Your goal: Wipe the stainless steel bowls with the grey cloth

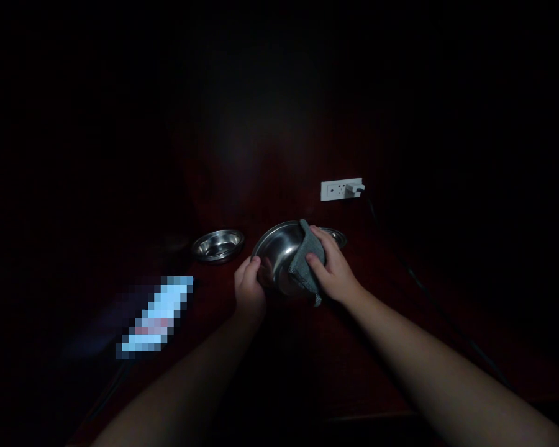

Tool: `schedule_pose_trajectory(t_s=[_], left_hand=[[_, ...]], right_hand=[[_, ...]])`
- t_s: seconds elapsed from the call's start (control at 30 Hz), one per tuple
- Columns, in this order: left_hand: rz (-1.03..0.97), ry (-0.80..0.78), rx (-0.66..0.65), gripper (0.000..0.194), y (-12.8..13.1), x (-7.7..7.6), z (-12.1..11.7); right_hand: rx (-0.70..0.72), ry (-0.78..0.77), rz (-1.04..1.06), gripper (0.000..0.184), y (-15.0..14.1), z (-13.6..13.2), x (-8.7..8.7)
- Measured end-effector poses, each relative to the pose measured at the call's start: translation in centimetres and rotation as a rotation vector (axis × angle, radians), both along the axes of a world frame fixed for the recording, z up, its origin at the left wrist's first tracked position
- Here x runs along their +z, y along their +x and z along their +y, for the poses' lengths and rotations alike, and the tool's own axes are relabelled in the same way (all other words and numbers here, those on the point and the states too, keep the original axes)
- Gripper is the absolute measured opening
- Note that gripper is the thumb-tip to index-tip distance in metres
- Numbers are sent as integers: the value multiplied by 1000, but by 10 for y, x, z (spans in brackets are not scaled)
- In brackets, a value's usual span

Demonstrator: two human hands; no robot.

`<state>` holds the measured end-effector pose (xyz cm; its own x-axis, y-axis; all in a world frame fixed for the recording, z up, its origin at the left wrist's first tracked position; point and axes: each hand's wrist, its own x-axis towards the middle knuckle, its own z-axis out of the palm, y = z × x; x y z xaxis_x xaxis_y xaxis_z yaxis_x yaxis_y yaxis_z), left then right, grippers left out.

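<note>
A shiny metal bowl (pixel 279 248) is held tilted above the dark red table, in the middle of the view. My left hand (pixel 250 285) grips its left rim, thumb on the near side. My right hand (pixel 333 267) is closed on a folded grey-green cloth (pixel 307 261), which lies against the bowl's right side. The fingers of the right hand are partly hidden behind the cloth. Behind that hand, part of another metal dish (pixel 338 236) shows on the table.
Metal bowls, stacked or thick-rimmed (pixel 218 246), stand at the back left. A lit, pixelated screen (pixel 161 316) lies at the left. A white wall socket (pixel 342 189) holds a plug, whose dark cable (pixel 428 295) runs down the right side. The surroundings are very dark.
</note>
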<state>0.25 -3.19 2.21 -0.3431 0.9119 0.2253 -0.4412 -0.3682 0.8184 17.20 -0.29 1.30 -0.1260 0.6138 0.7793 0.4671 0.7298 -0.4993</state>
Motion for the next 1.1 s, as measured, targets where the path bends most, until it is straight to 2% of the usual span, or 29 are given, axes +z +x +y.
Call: schedule_pose_trajectory(t_s=[0.17, 0.53, 0.73, 0.93, 1.1], left_hand=[[-17, 33, -82, 18, 0, 1, 1], [-13, 15, -5, 19, -1, -5, 5], [-58, -18, 81, 17, -2, -8, 10], [-21, -7, -52, 17, -3, -5, 6], [-2, 8, 17, 20, -3, -7, 8]], right_hand=[[-32, 14, -15, 53, 0, -1, 3], [-67, 12, -28, 51, -2, -2, 2], [-58, 13, -20, 51, -2, -2, 4], [-52, 2, -15, 52, -3, -1, 4], [-51, -1, -18, 52, -3, -1, 2]])
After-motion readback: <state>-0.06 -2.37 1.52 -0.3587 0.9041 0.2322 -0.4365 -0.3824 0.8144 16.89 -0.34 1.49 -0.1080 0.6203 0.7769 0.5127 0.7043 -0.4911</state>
